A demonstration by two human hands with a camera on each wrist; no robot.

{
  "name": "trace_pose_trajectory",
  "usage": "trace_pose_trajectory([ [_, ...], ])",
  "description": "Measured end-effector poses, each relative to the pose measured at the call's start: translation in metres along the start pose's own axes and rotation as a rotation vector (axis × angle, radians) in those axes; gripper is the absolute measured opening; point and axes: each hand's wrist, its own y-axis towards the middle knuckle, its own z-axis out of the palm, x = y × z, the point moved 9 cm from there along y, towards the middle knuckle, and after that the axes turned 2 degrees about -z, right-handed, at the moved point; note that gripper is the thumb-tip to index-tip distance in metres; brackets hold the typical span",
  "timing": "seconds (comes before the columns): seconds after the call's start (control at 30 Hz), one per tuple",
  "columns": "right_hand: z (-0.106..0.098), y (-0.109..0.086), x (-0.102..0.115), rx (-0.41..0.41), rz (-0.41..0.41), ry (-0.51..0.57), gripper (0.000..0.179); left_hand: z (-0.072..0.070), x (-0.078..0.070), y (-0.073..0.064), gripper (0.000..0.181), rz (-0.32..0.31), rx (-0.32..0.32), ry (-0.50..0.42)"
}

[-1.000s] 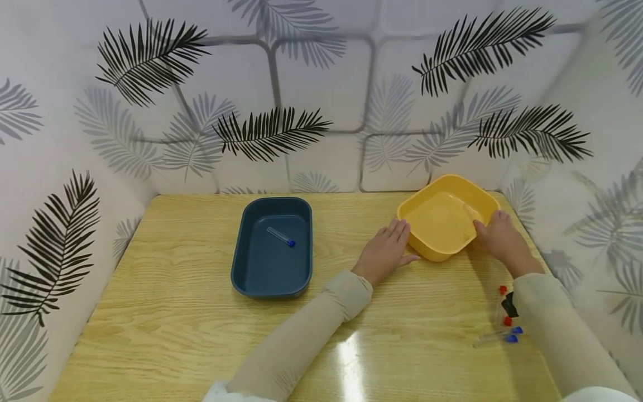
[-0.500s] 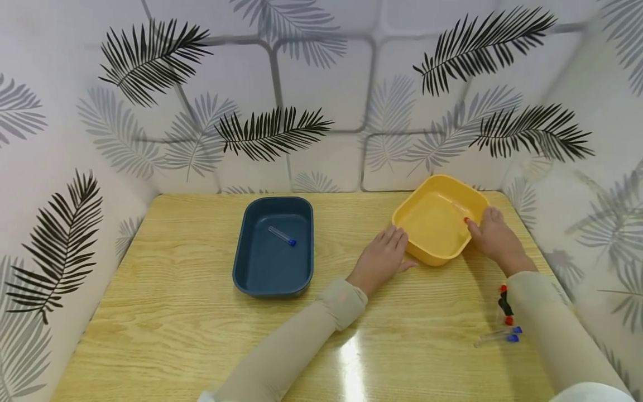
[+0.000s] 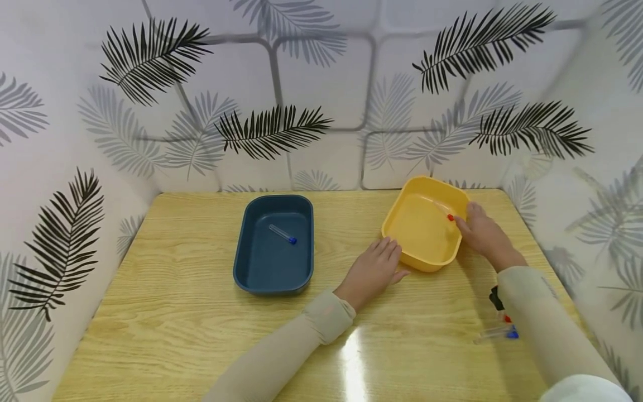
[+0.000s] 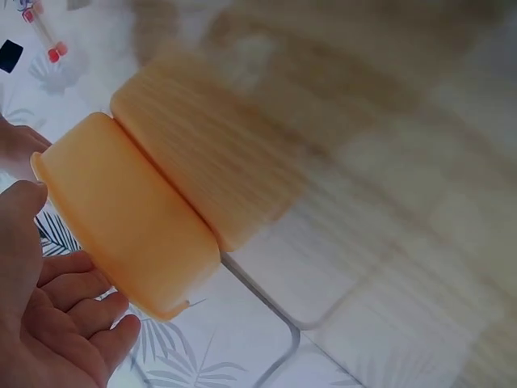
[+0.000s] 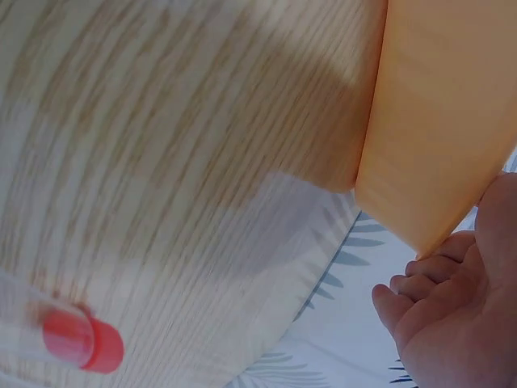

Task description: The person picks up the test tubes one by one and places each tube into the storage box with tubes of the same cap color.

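A yellow plastic basin [image 3: 419, 223] stands at the back right of the table, with both hands at its rim. On its right side, my right hand [image 3: 484, 234] grips the rim, thumb over the inside and fingers outside. My left hand [image 3: 369, 273] touches the left rim with its fingertips, fingers fairly straight and thumb out to the side. The left wrist view shows the basin's outer wall [image 4: 129, 210] beside those fingers. Inside the basin lies a clear test tube with a red cap [image 3: 450, 218], close to the right thumb.
A dark blue basin [image 3: 273, 257] stands left of centre, holding a blue-capped test tube [image 3: 282, 234]. More capped test tubes [image 3: 494, 333] lie at the right, partly hidden by the right sleeve. One red-capped tube [image 5: 81, 335] shows large in the right wrist view. A patterned wall [image 3: 321, 84] rises behind.
The yellow basin has slid left and slightly toward me, both hands moving with it. The red cap inside it has come into view from behind the right thumb.
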Motion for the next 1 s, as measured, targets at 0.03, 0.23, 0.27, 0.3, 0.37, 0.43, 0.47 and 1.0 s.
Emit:
trace_pose_trajectory([
  [0.03,0.001,0.001,0.001,0.005,-0.004,0.002,0.074,-0.001,0.000,-0.002,0.057,0.001,0.001,-0.001],
  [0.23,0.004,0.004,0.013,0.001,-0.032,0.012,0.070,-0.008,-0.002,-0.013,0.047,0.005,-0.014,-0.002],
  [0.27,0.005,0.004,0.015,0.003,-0.033,0.017,0.070,-0.009,-0.002,-0.015,0.045,0.006,-0.021,0.000],
  [0.3,0.005,0.005,0.016,0.003,-0.032,0.019,0.071,-0.010,-0.002,-0.017,0.043,0.006,-0.028,-0.002],
  [0.37,0.007,0.007,0.019,0.002,-0.034,0.030,0.071,-0.013,-0.003,-0.021,0.041,0.004,-0.045,-0.007],
  [0.43,0.010,0.008,0.022,0.009,-0.035,0.039,0.071,-0.015,-0.004,-0.025,0.041,0.004,-0.050,-0.012],
  [0.47,0.012,0.009,0.023,0.014,-0.035,0.047,0.072,-0.015,-0.004,-0.027,0.041,0.005,-0.051,-0.014],
  [1.0,0.026,0.018,0.057,0.007,-0.120,0.081,0.069,-0.034,-0.008,-0.057,0.039,0.014,-0.108,-0.051],
])
